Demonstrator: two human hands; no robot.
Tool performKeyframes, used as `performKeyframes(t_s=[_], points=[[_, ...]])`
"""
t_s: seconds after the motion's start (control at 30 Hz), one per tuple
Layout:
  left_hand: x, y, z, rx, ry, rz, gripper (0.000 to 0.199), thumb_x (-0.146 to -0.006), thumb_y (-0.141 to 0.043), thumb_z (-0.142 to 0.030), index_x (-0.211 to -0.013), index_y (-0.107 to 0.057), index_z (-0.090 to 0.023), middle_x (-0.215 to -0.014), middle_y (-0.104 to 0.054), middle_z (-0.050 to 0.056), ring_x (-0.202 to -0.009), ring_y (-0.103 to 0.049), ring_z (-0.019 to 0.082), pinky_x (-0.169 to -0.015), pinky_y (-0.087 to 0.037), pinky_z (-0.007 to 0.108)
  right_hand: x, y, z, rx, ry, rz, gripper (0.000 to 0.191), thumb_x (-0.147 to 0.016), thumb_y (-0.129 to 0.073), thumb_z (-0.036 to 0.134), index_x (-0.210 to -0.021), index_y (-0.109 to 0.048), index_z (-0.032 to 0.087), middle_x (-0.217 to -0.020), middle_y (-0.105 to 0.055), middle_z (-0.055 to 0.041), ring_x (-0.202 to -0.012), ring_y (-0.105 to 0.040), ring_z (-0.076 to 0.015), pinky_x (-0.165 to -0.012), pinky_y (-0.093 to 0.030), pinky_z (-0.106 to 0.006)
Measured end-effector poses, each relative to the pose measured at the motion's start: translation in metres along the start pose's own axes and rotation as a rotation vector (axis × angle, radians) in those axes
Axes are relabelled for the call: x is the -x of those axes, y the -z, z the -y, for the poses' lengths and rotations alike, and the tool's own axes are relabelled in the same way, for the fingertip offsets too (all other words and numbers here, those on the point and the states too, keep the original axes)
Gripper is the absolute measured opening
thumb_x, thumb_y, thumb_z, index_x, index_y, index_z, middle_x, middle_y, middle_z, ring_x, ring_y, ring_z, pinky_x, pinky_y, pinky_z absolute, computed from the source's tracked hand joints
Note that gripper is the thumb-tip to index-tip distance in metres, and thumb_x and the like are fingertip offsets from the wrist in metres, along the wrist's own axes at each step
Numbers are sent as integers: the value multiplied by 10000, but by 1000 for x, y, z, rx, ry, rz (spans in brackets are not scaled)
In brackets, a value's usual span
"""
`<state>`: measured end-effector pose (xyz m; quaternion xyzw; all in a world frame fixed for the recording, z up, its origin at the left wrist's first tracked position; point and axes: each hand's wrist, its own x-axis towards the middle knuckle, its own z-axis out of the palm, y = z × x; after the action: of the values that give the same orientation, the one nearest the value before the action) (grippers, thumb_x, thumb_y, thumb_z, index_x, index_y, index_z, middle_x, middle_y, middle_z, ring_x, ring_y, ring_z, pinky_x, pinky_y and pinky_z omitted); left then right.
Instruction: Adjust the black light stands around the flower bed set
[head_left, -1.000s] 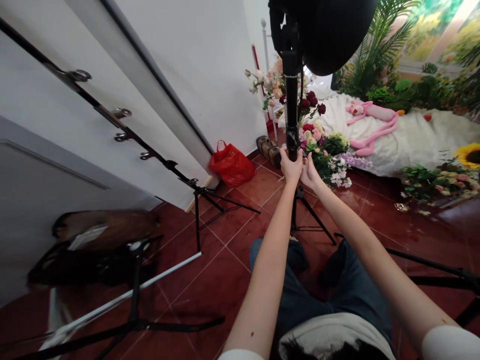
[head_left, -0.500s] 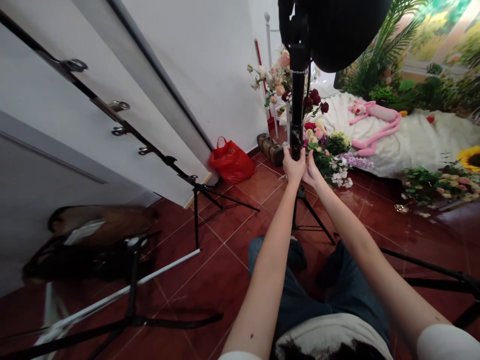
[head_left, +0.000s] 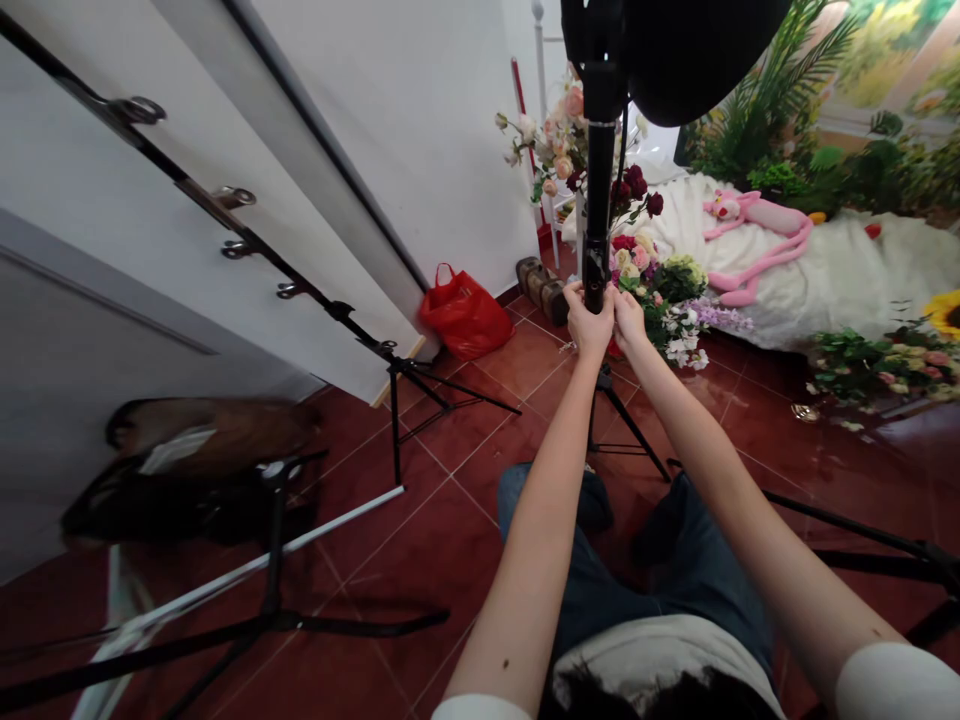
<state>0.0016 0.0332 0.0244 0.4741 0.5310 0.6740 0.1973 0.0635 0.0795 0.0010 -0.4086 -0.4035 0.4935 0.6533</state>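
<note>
Straight ahead stands a black light stand (head_left: 598, 190), its pole upright and its legs spread on the floor. A large dark lamp head (head_left: 697, 60) sits at its top, partly cut off by the frame. My left hand (head_left: 589, 322) is closed around the pole from the left, just below a joint in it. From the right, my right hand (head_left: 628, 318) presses its bent fingers against the same spot. What its fingertips pinch there is hidden by both hands.
Another black stand (head_left: 420, 375) is at left, near a red plastic bag (head_left: 465, 315). Tripod legs (head_left: 274, 620) and a white pole (head_left: 345, 520) cross the lower left floor. Artificial flowers (head_left: 679, 285) and a white-draped bed (head_left: 855, 270) with a pink plush toy (head_left: 765, 225) stand beyond.
My right hand has come up closer to the pole, and its fingers have drawn in beside my left hand. My left hand keeps its hold. The view has shifted slightly.
</note>
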Motion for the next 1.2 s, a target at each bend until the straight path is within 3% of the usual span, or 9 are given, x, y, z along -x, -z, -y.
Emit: performKeyframes(t_s=[0.13, 0.3, 0.43, 0.53, 0.73, 0.83, 0.93, 1.07, 1.2], points=[[-1, 2, -1, -9, 13, 33, 408, -831, -698, -438, -1093, -458, -238, -995, -696, 58, -975, -716, 207, -894, -548, 340, 10, 0, 5, 51, 7, -78, 542, -714, -697, 644, -654, -341, 241, -560, -370, 82, -577, -464, -91, -556, -425, -212], [-3, 4, 2, -7, -7, 56, 383, -846, -679, -434, -1095, -469, -232, -986, -692, 56, -966, -713, 191, -896, -542, 325, 83, 34, -1, 109, 12, -48, 478, -644, -739, 596, -866, -579, 203, -808, -637, 9, -711, -590, -98, -671, -504, -227], [-1, 3, 1, -65, -23, 51, 341, -866, -643, -444, -1082, -510, -217, -1020, -709, 86, -1020, -704, 205, -916, -530, 309, 163, 114, -13, 111, -256, -3, 466, -640, -772, 525, -949, -652, 198, -727, -659, 8, -651, -633, -118, -641, -540, -257], [3, -1, 0, -141, -19, -11, 358, -900, -575, -461, -1139, -542, -196, -1122, -701, 134, -1138, -670, 241, -978, -507, 326, 219, 193, -14, 48, -352, -244, 533, -555, -841, 462, -988, -658, 211, -714, -676, 33, -603, -649, -103, -607, -555, -229], [22, -9, 6, -291, -32, -137, 437, -959, -432, -481, -1257, -486, -166, -1272, -603, 181, -1259, -577, 262, -1084, -439, 389, 323, 349, 20, -93, -272, -721, 498, -536, -834, 346, -993, -671, 235, -722, -698, 54, -609, -674, -92, -654, -608, -237], [62, -9, 27, -386, -12, -275, 445, -963, -417, -444, -1292, -420, -145, -1359, -468, 226, -1338, -479, 288, -1127, -389, 439, 362, 399, 47, -97, -166, -922, 437, -542, -805, 314, -944, -659, 225, -686, -692, 56, -586, -661, -83, -638, -602, -223], [127, -14, 57, -518, 245, -406, 352, -924, -456, -351, -1200, -400, -139, -1277, -443, 247, -1282, -474, 382, -1079, -376, 582, 385, 428, 77, -108, -52, -1056, 411, -556, -792, 310, -926, -644, 212, -682, -690, 55, -562, -646, -73, -609, -584, -206], [214, -54, 72, -519, 237, -92, 295, -871, -482, -252, -1128, -382, -146, -1218, -426, 226, -1221, -493, 370, -1045, -393, 579, 395, 448, 122, -69, 86, -1146, 418, -606, -799, 407, -924, -630, 194, -662, -669, 55, -522, -610, -66, -539, -536, -185], [274, -135, 18, -241, 25, 347, 284, -867, -508, -252, -1107, -405, -140, -1194, -474, 186, -1023, -567, 236, -997, -453, 443, 399, 460, 175, -29, 235, -1183, 432, -661, -788, 513, -887, -631, 180, -609, -616, 54, -498, -547, -54, -492, -472, -161]])
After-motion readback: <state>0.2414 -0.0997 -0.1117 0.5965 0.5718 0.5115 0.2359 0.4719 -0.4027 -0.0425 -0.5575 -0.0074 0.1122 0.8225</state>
